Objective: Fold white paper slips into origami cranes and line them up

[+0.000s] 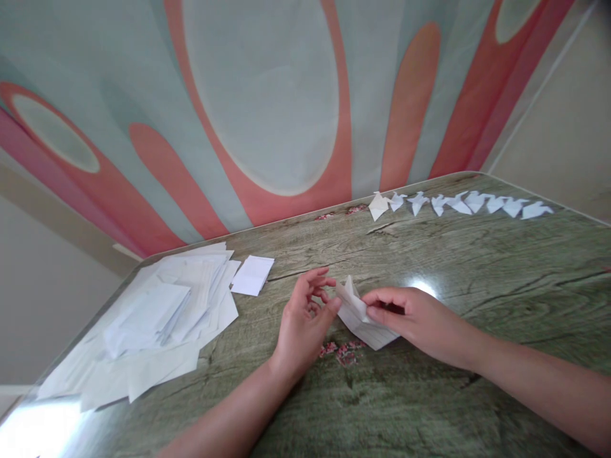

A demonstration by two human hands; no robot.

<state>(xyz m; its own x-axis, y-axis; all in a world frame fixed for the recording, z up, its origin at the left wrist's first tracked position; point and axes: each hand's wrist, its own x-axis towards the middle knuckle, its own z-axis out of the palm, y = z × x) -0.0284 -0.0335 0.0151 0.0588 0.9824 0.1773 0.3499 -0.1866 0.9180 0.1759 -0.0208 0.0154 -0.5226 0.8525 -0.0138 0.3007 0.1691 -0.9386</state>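
Note:
A partly folded white paper (365, 324) is held just above the wooden table near the middle of the view, with a pointed flap standing up at its top. My right hand (410, 318) pinches the paper's right side between thumb and fingers. On the left side of the paper is my left hand (308, 312), its thumb at the paper's edge and its other fingers curled loosely apart behind. Whether the left thumb presses on the paper is hard to tell.
Loose white sheets (162, 318) lie in a pile on the table (453, 401) at the left, with a small folded white paper (252, 275) beside them. Several folded paper figures (476, 201) form a row at the back right. A patterned curtain (262, 95) hangs behind.

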